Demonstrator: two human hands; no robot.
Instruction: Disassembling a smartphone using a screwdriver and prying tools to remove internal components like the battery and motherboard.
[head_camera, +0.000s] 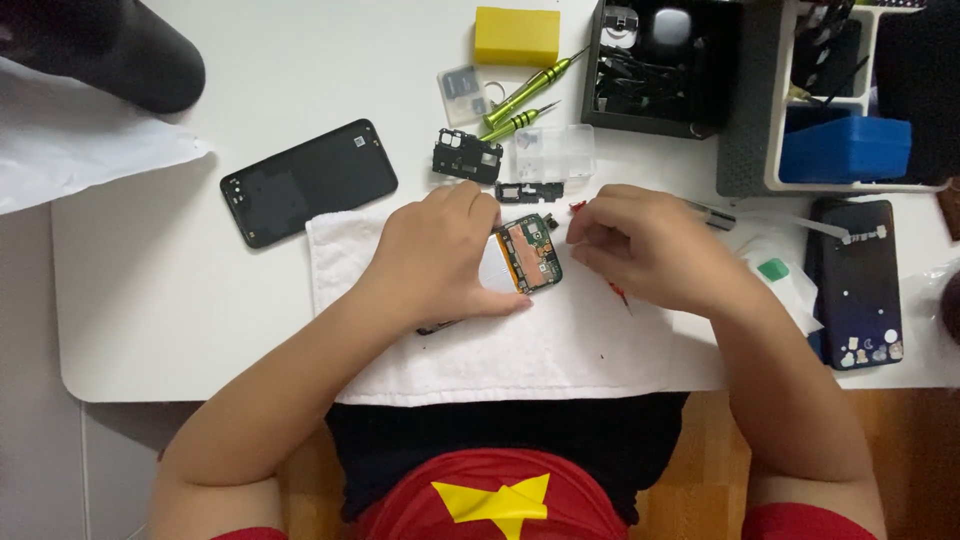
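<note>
An opened phone (530, 255) with its green circuit board and orange strip showing lies on a white towel (520, 345). My left hand (445, 255) covers most of the phone and presses it down, thumb along its lower edge. My right hand (640, 245) sits just right of the board with fingers pinched on a thin red-tipped tool (618, 292), its tip near the board's upper right corner.
A black phone back cover (308, 180) lies left. Two green screwdrivers (525, 105), a yellow block (517, 36), small black parts (466, 156) and a clear parts box (555, 150) sit behind. A black tray (660, 65), an organiser with a blue bin (845, 145) and another phone (855, 280) are right.
</note>
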